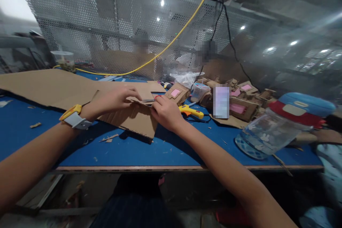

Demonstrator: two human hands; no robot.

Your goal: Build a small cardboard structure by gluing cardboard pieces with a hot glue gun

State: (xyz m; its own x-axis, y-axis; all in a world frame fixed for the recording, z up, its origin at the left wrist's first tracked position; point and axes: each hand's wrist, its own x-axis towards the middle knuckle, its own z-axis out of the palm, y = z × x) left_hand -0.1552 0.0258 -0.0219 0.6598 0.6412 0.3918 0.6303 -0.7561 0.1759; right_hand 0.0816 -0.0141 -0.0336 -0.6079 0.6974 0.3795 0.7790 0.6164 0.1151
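My right hand (167, 113) is closed around the red handle of a pair of scissors (146, 100), whose metal blades point left along the upper edge of a cardboard piece (140, 123). My left hand (120, 98) has its fingers bent over that edge, near the blade tips, and grips the cardboard. The piece is creased and stands tilted above the blue table (165, 153). Under the left hand, a large flat cardboard sheet (53, 87) stretches away to the left. Just right of my right hand lies a yellow glue gun (192, 111).
A transparent water bottle (269, 130) with a blue and red lid stands at the right. A phone (221, 102) with a lit screen leans before cardboard constructions (242, 108). A yellow cable (171, 42) hangs across a perforated metal screen (104, 17). Cardboard scraps (109, 138) litter the table.
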